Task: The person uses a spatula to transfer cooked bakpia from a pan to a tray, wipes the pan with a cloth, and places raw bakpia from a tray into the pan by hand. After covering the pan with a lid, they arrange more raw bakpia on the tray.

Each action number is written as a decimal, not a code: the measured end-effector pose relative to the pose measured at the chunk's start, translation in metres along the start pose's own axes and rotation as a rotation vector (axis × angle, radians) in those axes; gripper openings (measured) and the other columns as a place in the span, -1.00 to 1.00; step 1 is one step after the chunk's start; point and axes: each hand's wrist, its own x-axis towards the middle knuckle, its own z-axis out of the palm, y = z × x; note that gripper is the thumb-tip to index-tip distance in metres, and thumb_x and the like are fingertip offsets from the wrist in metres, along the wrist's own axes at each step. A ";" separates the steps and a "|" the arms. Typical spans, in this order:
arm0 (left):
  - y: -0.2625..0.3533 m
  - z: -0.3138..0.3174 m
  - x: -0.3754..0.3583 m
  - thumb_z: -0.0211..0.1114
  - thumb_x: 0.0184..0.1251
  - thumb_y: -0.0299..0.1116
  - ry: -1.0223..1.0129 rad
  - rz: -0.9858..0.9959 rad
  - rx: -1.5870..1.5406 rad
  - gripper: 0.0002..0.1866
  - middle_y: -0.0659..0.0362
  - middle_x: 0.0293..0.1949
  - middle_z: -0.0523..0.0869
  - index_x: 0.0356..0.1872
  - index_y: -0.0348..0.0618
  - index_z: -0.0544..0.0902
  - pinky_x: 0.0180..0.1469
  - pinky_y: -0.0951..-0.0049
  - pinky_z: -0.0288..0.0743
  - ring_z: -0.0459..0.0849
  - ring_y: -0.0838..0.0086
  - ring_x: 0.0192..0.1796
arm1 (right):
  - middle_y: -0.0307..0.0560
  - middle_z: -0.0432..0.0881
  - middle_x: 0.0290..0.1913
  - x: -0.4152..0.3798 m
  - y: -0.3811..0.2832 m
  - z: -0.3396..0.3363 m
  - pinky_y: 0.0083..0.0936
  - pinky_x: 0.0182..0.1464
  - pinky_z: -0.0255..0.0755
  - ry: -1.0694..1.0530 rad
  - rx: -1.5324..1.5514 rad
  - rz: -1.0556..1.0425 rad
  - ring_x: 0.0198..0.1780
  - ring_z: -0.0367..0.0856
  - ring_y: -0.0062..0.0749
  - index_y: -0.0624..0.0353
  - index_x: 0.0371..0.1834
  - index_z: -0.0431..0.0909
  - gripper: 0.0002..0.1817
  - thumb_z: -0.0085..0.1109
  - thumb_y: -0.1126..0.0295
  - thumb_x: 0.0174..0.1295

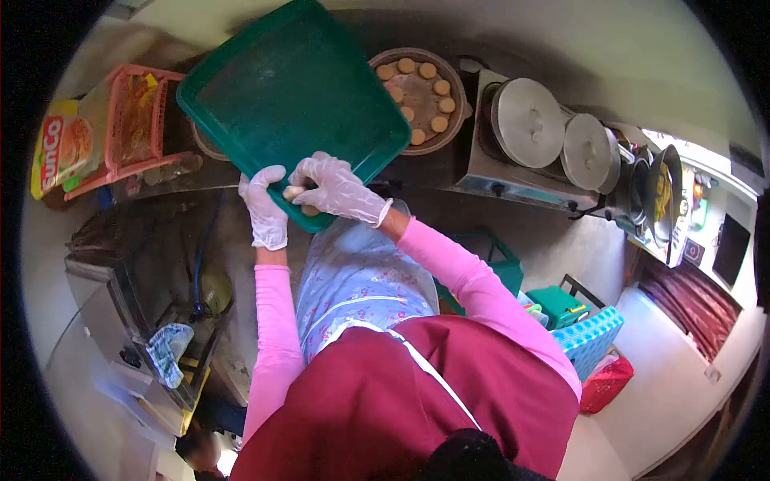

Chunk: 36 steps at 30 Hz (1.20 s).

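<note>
A green tray [297, 88] with a raised rim reaches out over the counter's near edge. My left hand [265, 204], in a clear plastic glove, is curled at the tray's near left rim; its fingertips are partly hidden. My right hand [333, 188], gloved the same way, bends its fingers around a small pale dough piece [293, 191] over the near corner. Just below these fingers, a round dough piece [310, 211] lies in that corner of the tray.
Behind the tray's right side, a round brown tray [455, 88] holds several round dough pieces. Lidded pots [528, 122] sit on a stove to the right. A pink basket [120, 120] and a SunCo pack [60, 148] stand left. A green stool [501, 264] is below the counter.
</note>
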 end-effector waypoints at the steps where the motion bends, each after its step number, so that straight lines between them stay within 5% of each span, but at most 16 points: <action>1: -0.002 -0.002 0.001 0.24 -0.06 -0.56 -0.008 -0.001 -0.014 -0.68 0.18 -0.26 0.68 -0.18 -0.24 0.63 -0.12 0.40 0.59 0.66 0.37 -0.25 | 0.00 0.66 -0.22 0.000 0.000 0.000 -0.31 -0.04 0.49 -0.006 0.073 0.042 -0.13 0.65 -0.16 0.16 -0.23 0.68 -0.70 0.50 0.26 0.03; 4: -0.001 -0.006 -0.002 0.22 -0.04 -0.56 -0.057 -0.024 -0.085 -0.57 0.12 -0.13 0.69 -0.03 -0.28 0.62 0.01 0.32 0.63 0.70 0.28 -0.13 | -0.10 0.65 -0.25 0.000 -0.004 -0.020 -0.43 -0.11 0.50 0.052 0.332 0.095 -0.19 0.66 -0.33 0.17 -0.23 0.67 -0.66 0.53 0.25 0.01; 7: 0.015 -0.013 -0.016 0.20 -0.04 -0.55 -0.067 -0.035 -0.129 -0.47 0.07 -0.03 0.68 0.10 -0.31 0.58 0.11 0.24 0.64 0.70 0.21 -0.01 | -0.13 0.71 -0.21 0.004 0.004 -0.076 -0.44 -0.06 0.54 0.440 0.192 -0.030 -0.16 0.68 -0.41 0.16 -0.22 0.73 -0.67 0.52 0.23 0.00; 8: 0.015 -0.025 -0.016 0.20 -0.04 -0.54 -0.054 -0.033 -0.110 -0.41 0.04 0.02 0.66 0.17 -0.32 0.54 0.16 0.20 0.63 0.68 0.17 0.04 | -0.18 0.70 -0.25 0.011 0.024 -0.097 -0.52 -0.09 0.49 0.568 0.011 -0.203 -0.24 0.61 -0.50 0.19 -0.31 0.75 -0.78 0.45 0.28 0.08; 9: 0.013 -0.038 -0.018 0.20 -0.04 -0.54 -0.031 -0.033 -0.102 -0.41 0.04 0.02 0.66 0.18 -0.32 0.54 0.16 0.20 0.63 0.68 0.17 0.04 | -0.15 0.72 -0.25 0.023 0.063 -0.112 -0.50 -0.07 0.49 0.657 0.264 0.093 -0.23 0.62 -0.49 0.24 -0.32 0.75 -0.78 0.41 0.29 0.11; 11: 0.011 -0.057 -0.021 0.20 -0.04 -0.53 0.005 -0.030 -0.095 -0.41 0.04 0.01 0.67 0.18 -0.32 0.54 0.15 0.20 0.63 0.69 0.17 0.03 | -0.07 0.73 -0.25 0.048 0.159 -0.133 -0.42 -0.06 0.51 0.879 0.147 0.040 -0.19 0.65 -0.42 0.35 -0.16 0.68 -0.65 0.41 0.28 0.11; 14: 0.005 -0.075 -0.024 0.21 -0.04 -0.55 0.049 -0.060 -0.142 -0.47 0.06 -0.03 0.67 0.10 -0.29 0.56 0.13 0.20 0.65 0.70 0.19 -0.01 | 0.15 0.72 -0.26 0.079 0.261 -0.153 -0.21 -0.05 0.51 0.873 -0.449 0.081 -0.17 0.70 -0.05 0.32 -0.16 0.64 -0.59 0.41 0.18 0.08; 16: 0.004 -0.081 -0.027 0.21 -0.04 -0.56 0.086 -0.079 -0.149 -0.50 0.08 -0.05 0.68 0.07 -0.28 0.57 0.12 0.20 0.65 0.71 0.19 -0.04 | 0.27 0.69 -0.26 0.075 0.215 -0.154 -0.06 -0.07 0.49 0.717 -0.419 0.213 -0.14 0.67 0.18 0.27 -0.24 0.63 -0.63 0.32 0.14 0.12; 19: 0.002 -0.075 -0.032 0.22 -0.05 -0.57 0.122 -0.119 -0.180 -0.53 0.08 -0.10 0.68 0.02 -0.29 0.57 0.11 0.20 0.66 0.72 0.20 -0.07 | 0.08 0.70 -0.20 0.076 0.190 -0.155 -0.05 -0.03 0.49 0.544 -0.617 0.314 -0.09 0.65 0.14 0.16 -0.14 0.61 -0.69 0.23 0.18 0.17; 22: 0.002 -0.068 -0.027 0.22 -0.06 -0.58 0.159 -0.121 -0.180 -0.58 0.08 -0.13 0.70 -0.05 -0.32 0.61 0.09 0.23 0.65 0.71 0.23 -0.08 | 0.18 0.71 -0.15 0.074 0.192 -0.153 -0.09 -0.01 0.45 0.555 -1.002 0.141 -0.05 0.66 0.11 0.17 -0.23 0.64 -0.73 0.21 0.20 0.17; 25: 0.011 -0.043 -0.021 0.22 -0.03 -0.49 0.099 0.017 -0.047 -0.55 0.08 -0.05 0.71 0.01 -0.30 0.62 0.19 0.20 0.58 0.70 0.20 -0.01 | 0.07 0.71 -0.13 0.056 0.131 -0.146 -0.20 -0.02 0.49 0.743 -0.891 -0.315 -0.04 0.64 -0.03 0.15 -0.10 0.68 -0.77 0.13 0.36 0.26; 26: 0.012 -0.033 -0.017 0.22 -0.03 -0.50 0.074 0.050 -0.063 -0.51 0.08 -0.03 0.71 0.06 -0.29 0.61 0.18 0.21 0.60 0.70 0.21 0.00 | 0.03 0.70 -0.18 0.048 0.092 -0.133 -0.23 -0.04 0.49 0.618 -0.901 -0.158 -0.08 0.64 -0.06 0.16 -0.09 0.68 -0.77 0.13 0.35 0.27; 28: 0.010 -0.024 -0.005 0.22 -0.04 -0.53 0.004 0.081 -0.050 -0.41 0.07 0.00 0.70 0.17 -0.28 0.56 0.13 0.23 0.63 0.71 0.21 0.00 | -0.02 0.68 -0.28 0.032 0.037 -0.100 -0.26 -0.09 0.47 0.318 -0.721 -0.185 -0.17 0.62 -0.10 0.18 -0.10 0.67 -0.76 0.16 0.32 0.28; 29: 0.006 -0.019 0.000 0.24 -0.05 -0.54 -0.013 0.100 -0.099 -0.43 0.06 -0.01 0.71 0.14 -0.28 0.57 0.10 0.23 0.65 0.72 0.21 -0.02 | -0.03 0.65 -0.33 0.027 0.023 -0.086 -0.26 -0.12 0.46 0.149 -0.527 -0.366 -0.21 0.61 -0.11 0.19 -0.11 0.67 -0.75 0.19 0.29 0.28; 31: 0.009 -0.003 0.002 0.25 -0.06 -0.55 -0.017 0.119 -0.087 -0.46 0.06 -0.03 0.72 0.09 -0.28 0.59 0.10 0.23 0.65 0.72 0.21 -0.04 | 0.00 0.60 -0.37 0.012 0.000 -0.050 -0.22 -0.14 0.45 -0.035 -0.803 -0.270 -0.23 0.57 -0.09 0.22 -0.15 0.68 -0.75 0.24 0.27 0.25; 36: 0.011 0.010 0.006 0.25 -0.08 -0.55 -0.017 0.095 -0.061 -0.51 0.06 -0.06 0.73 0.03 -0.30 0.62 0.09 0.22 0.65 0.73 0.21 -0.06 | 0.02 0.64 -0.31 -0.003 0.013 -0.030 -0.19 -0.09 0.47 0.095 -0.444 -0.177 -0.13 0.60 -0.04 0.18 -0.20 0.71 -0.74 0.39 0.32 0.06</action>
